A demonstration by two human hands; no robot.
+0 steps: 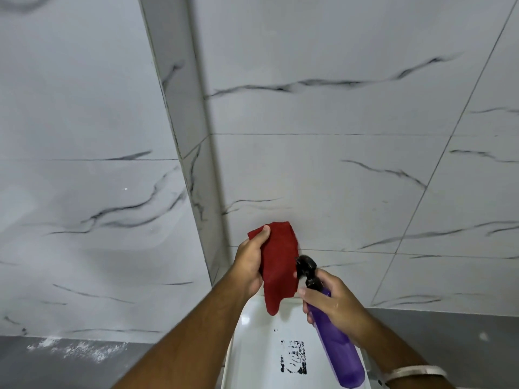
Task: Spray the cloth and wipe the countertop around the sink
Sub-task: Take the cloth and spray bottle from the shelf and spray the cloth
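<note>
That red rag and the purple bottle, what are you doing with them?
A person holds a red cloth up in the left hand and points a purple spray bottle at it with the right hand. The black nozzle sits right beside the cloth, over a white sink. The grey countertop has white specks on it and has not been wiped yet.
</note>
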